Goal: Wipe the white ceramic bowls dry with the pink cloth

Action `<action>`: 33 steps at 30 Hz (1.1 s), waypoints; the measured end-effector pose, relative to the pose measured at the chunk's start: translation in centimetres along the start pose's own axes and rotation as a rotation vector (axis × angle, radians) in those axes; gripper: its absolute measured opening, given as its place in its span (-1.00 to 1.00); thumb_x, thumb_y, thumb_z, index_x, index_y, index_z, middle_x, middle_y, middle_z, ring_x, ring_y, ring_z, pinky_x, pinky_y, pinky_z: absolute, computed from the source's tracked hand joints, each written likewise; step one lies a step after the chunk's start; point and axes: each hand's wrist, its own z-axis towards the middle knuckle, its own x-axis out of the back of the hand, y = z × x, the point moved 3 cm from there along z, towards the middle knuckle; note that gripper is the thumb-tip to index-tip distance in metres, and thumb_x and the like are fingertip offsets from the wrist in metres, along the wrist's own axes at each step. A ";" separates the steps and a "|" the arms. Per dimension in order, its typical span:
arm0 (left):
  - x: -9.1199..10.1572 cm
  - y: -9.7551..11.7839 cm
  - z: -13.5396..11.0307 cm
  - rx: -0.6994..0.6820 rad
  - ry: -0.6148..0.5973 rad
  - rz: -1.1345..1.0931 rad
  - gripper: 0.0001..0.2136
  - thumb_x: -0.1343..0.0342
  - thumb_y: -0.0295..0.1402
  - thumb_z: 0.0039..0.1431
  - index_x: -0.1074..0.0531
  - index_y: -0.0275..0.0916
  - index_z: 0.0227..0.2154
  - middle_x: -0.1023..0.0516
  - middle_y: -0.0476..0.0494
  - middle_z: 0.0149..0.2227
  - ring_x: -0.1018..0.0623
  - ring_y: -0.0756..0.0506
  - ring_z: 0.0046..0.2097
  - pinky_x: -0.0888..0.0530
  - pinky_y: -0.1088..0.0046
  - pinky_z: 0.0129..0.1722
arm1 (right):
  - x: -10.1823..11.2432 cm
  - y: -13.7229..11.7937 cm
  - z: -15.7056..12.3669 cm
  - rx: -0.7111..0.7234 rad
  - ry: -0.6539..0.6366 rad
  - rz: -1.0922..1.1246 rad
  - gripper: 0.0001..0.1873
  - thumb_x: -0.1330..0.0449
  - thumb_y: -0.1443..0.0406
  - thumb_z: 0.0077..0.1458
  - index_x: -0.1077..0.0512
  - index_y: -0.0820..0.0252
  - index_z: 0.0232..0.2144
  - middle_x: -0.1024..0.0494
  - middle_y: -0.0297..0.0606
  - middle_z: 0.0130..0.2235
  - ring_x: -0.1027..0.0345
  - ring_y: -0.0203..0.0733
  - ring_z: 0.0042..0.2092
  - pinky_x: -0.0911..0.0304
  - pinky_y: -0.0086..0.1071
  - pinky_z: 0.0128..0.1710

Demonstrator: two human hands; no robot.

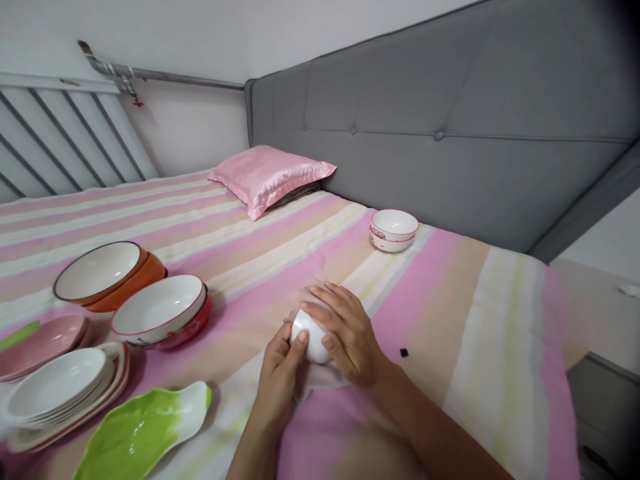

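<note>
Both my hands close round a small white bowl (311,339) just above the striped pink bedsheet (280,247). My left hand (281,377) grips it from the near side with the thumb on its wall. My right hand (345,333) covers it from the right, fingers curled over the top. Something clear, perhaps a plastic film, lies under the bowl; I cannot tell what it is.
At the left lie an orange bowl (107,275), a red bowl (163,312), a pink dish (43,343), stacked white plates (60,390) and a green leaf-shaped dish (143,430). Two stacked white bowls (394,230) sit near the grey headboard (450,133). A pink pillow (270,175) lies behind.
</note>
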 end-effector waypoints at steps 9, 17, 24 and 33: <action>-0.1 0.1 0.2 0.010 0.049 -0.003 -0.80 -0.24 -0.22 0.03 -0.46 -0.24 -0.38 -0.50 -0.05 -0.38 -0.44 -0.03 -0.35 -0.37 0.44 -0.20 | 0.1 0.3 0.0 -0.029 0.013 0.058 -0.52 0.12 0.15 0.25 -0.28 0.02 0.16 -0.23 -0.31 0.26 -0.01 0.00 0.29 0.07 0.02 0.27; 0.0 -0.3 0.1 0.019 0.028 -0.032 -0.79 -0.21 -0.19 0.06 -0.42 -0.24 -0.39 -0.38 0.03 -0.51 -0.32 0.02 -0.45 -0.31 0.50 -0.36 | 0.0 0.3 -0.1 -0.046 0.024 0.100 -0.53 0.13 0.18 0.25 -0.29 0.01 0.15 -0.23 -0.32 0.25 -0.01 -0.01 0.28 0.06 0.03 0.26; 0.2 -0.7 0.1 0.051 0.069 -0.007 -0.75 -0.21 -0.16 0.05 -0.47 -0.27 -0.35 -0.44 -0.04 -0.45 -0.35 0.00 -0.42 -0.25 0.50 -0.39 | -0.6 2.2 -0.3 -0.301 0.104 0.458 -0.50 0.28 0.14 0.32 -0.30 -0.01 0.13 -0.27 -0.31 0.23 -0.05 -0.11 0.28 -0.04 -0.05 0.25; -0.4 -1.4 0.0 0.053 0.184 0.054 -0.61 -0.21 -0.08 0.02 -0.53 -0.33 -0.23 -0.51 -0.13 -0.48 -0.42 -0.09 -0.43 -0.31 0.46 -0.38 | -1.7 4.5 -1.0 -0.547 0.143 0.800 -0.45 0.29 0.05 0.31 -0.25 0.07 0.17 -0.28 -0.23 0.23 -0.13 -0.17 0.24 -0.04 -0.15 0.24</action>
